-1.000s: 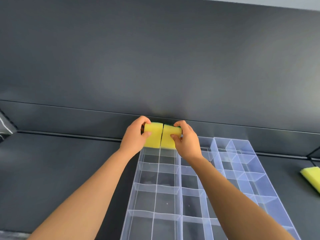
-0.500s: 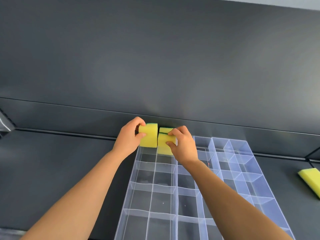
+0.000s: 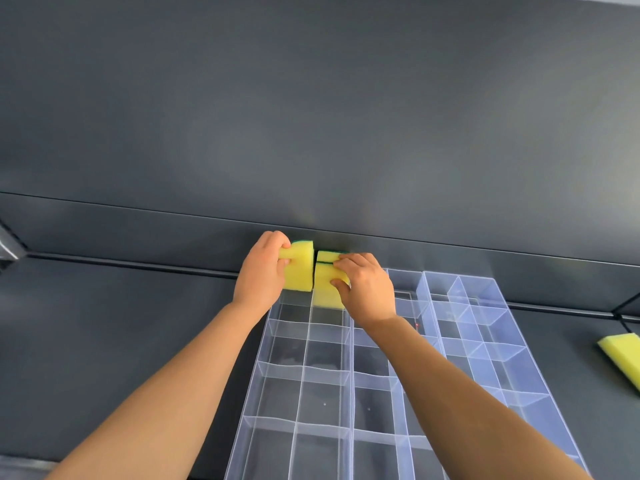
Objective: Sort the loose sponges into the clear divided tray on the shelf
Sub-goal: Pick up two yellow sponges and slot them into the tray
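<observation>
Hands (image 3: pixel 313 277) gripping two sponges (image 3: pixel 313 271), side by side, over tray (image 3: pixel 491 341)

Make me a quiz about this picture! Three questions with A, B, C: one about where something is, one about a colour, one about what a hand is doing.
1. Where is the loose sponge? A. in the tray B. on the shelf, right of the tray C. left of the tray
2. What colour is its top? A. red B. yellow C. blue
3. What is the left hand doing? A. gripping a sponge B. lying flat C. pointing
Answers: B, it lies beyond the tray's right side; B, its broad face is yellow; A, its fingers curl round the sponge.
</observation>
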